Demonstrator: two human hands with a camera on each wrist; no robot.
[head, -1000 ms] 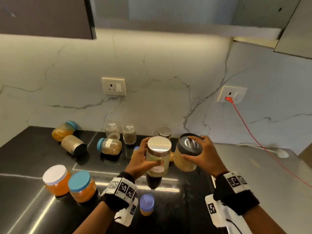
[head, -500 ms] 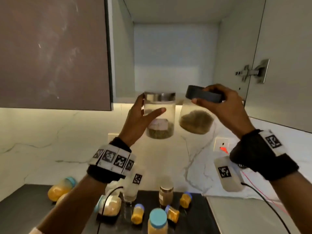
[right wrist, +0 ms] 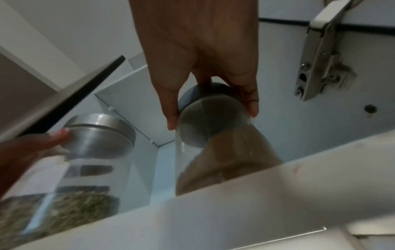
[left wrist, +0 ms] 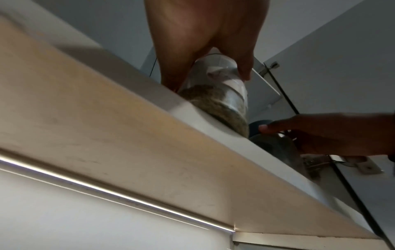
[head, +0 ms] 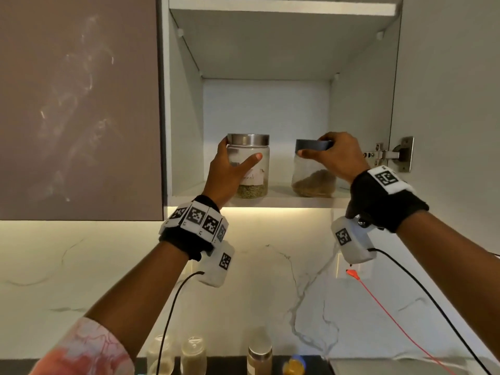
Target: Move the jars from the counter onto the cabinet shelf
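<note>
A glass jar with a steel lid (head: 261, 169), a white label and green seeds stands on the left part of the lower cabinet shelf (head: 281, 202). My left hand (head: 239, 156) grips its upper body, thumb across the front. To its right is a rounder jar with a dark lid (head: 311, 177) and brown seeds. My right hand (head: 318, 146) grips that jar by the lid from above. In the left wrist view the labelled jar (left wrist: 226, 98) sits just past the shelf's front edge. The right wrist view shows the dark-lidded jar (right wrist: 215, 118) between thumb and fingers, and the steel-lidded jar (right wrist: 100, 135) beside it.
A closed brown cabinet door (head: 81, 104) hangs left of the opening. The open door with its hinge (head: 389, 155) is on the right. An upper shelf (head: 281, 6) lies above. Several jars (head: 193, 353) stand on the counter below. A red cable (head: 378, 299) runs from a wall socket.
Both hands lifted their jars off the counter, up past the cabinet's front and onto the lower shelf. The grips are the same as before.
</note>
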